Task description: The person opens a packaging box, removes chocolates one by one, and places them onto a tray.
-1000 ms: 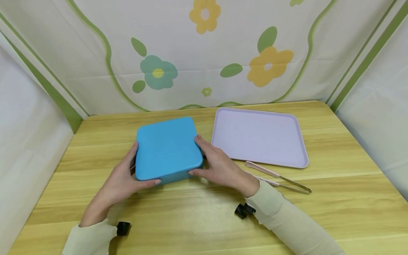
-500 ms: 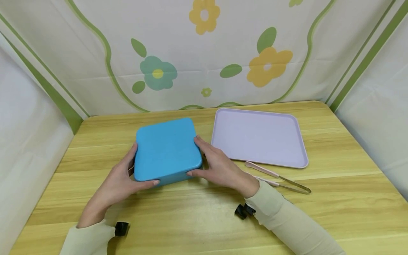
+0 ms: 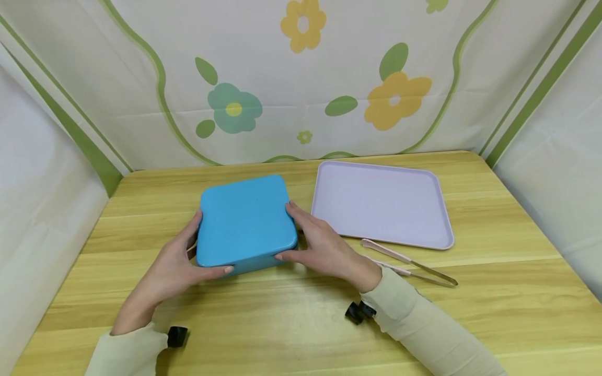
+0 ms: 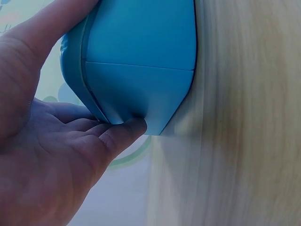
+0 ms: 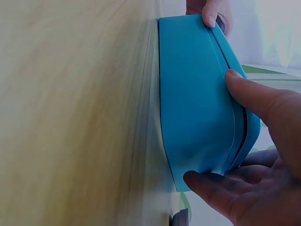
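Note:
A blue box (image 3: pixel 244 222) with rounded corners and a matching lid sits on the wooden table, left of centre. My left hand (image 3: pixel 174 269) grips its left side, thumb along the near edge and fingers on the side wall. On the right side my right hand (image 3: pixel 326 248) holds it the same way, thumb at the near right corner. In the right wrist view, a thin dark gap runs under part of the lid (image 5: pixel 254 129), and the right thumb touches near it. The left wrist view shows a left fingertip (image 4: pixel 136 126) against the box's wall. The box's inside is hidden.
A pale purple tray (image 3: pixel 383 203) lies at the back right of the table (image 3: pixel 282 324). In front of it are tongs (image 3: pixel 425 267) with pink tips, partly behind the right forearm. A flower-printed cloth (image 3: pixel 282 78) hangs behind the table, and pale cloth walls flank it.
The blue box and the left hand have shifted very slightly leftward. Both hands keep their hold on the box. Tray and tongs stay where they were.

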{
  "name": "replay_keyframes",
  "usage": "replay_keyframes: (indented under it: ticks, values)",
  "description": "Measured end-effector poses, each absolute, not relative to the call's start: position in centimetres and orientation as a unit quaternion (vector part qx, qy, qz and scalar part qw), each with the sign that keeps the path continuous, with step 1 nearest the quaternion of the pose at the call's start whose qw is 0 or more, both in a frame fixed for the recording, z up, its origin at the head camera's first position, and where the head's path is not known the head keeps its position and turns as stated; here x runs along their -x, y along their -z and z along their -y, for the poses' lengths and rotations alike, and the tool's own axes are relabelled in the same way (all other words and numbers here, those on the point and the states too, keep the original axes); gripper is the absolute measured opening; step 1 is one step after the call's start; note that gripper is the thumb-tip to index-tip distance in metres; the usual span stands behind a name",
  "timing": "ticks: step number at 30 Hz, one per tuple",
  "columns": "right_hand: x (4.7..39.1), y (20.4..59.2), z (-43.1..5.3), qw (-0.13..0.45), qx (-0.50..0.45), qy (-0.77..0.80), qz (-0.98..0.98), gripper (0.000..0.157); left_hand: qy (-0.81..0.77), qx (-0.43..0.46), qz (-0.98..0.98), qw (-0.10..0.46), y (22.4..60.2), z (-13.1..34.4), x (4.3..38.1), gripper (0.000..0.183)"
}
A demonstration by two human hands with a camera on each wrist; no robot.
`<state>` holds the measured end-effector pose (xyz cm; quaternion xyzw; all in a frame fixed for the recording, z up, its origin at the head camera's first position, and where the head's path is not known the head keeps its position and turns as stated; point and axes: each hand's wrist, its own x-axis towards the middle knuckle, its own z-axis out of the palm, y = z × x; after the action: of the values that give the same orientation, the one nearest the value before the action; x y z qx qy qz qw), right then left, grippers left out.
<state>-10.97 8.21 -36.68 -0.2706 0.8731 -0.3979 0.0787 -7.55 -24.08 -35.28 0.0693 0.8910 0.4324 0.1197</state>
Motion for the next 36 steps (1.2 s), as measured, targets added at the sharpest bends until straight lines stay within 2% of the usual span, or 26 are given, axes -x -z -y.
replay_keyframes:
  ticks: [19, 36]
  values:
    - [11.2, 36.3, -8.2, 0.092, 0.266, 0.423, -0.861, 0.108, -0.442, -0.064, -0.887, 0.119, 34.9, 24.2, 7.6, 0.142]
    - [11.5, 35.7, -8.1, 0.073, 0.240, 0.451, -0.857, 0.103, -0.453, -0.032, -0.882, 0.124, 33.8, 25.0, 7.3, 0.128]
